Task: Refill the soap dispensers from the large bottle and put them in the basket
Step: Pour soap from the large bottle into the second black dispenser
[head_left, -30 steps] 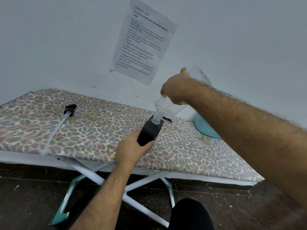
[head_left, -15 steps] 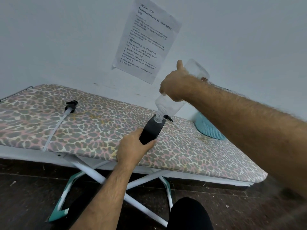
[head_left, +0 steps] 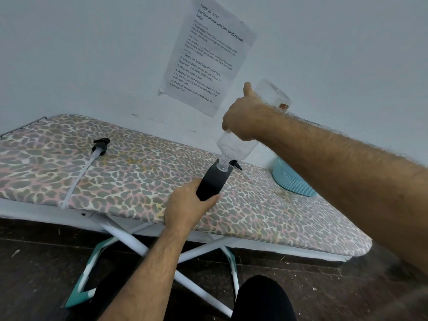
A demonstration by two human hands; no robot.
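Over ironing board [head_left: 139, 172], right hand [head_left: 243, 119] upends clear bottle [head_left: 236, 147] onto left-held dispenser [head_left: 213, 181].

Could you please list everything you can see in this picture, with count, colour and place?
Clear plastic bottle: one, transparent, tipped neck-down over the dispenser, mouth at its opening.
Black rectangular soap dispenser: one, black, tilted, above the board's middle.
Black pump head with a long white tube: one, lying on the board's left part.
Second black pump head: one, on the board behind the dispenser, mostly hidden.
Teal woven basket: one, on the board at far right, by the wall.
Leopard-print ironing board: one, pink-grey cover, white and teal legs.
Printed paper sheet: one, white, on the wall.
Hands: left hand grips the dispenser; right hand grips the bottle.
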